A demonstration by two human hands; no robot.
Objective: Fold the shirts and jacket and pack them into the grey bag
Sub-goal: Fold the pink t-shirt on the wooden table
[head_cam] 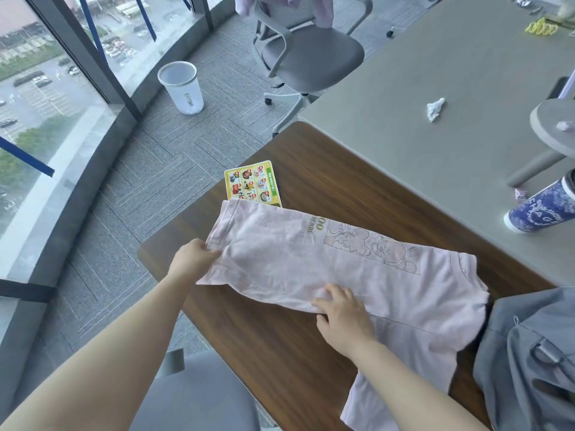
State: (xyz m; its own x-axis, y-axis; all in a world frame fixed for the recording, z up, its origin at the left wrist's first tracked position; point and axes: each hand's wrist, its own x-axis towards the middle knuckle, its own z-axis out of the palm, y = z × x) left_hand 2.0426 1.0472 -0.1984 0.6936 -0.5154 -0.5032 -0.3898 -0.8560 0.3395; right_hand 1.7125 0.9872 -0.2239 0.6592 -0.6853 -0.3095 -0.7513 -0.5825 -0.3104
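Left hand [193, 257]: gripped the hem corner of the pink shirt [314, 262], fingers and thumb pinched on the cloth and the corner lifted slightly off the wooden table [326, 169]. Right hand [342, 312]: fingers spread and fairly straight, pressed flat on the shirt's near folded edge; it pinned the cloth and grasped nothing. Pink shirt: spread lengthwise across the table, printed side up, one side apparently already turned in, a lower part hanging over the near table edge. Step in hand, as judged: folding this shirt, mid-fold. Next move, as judged: carry the pinched hem across toward the collar end while the pressing hand keeps the crease, then smooth. Grey bag [529, 353]: at the table's right end, touching the shirt's far end, well apart from both hands. Yellow printed card [250, 183]: partly under the shirt's hem.
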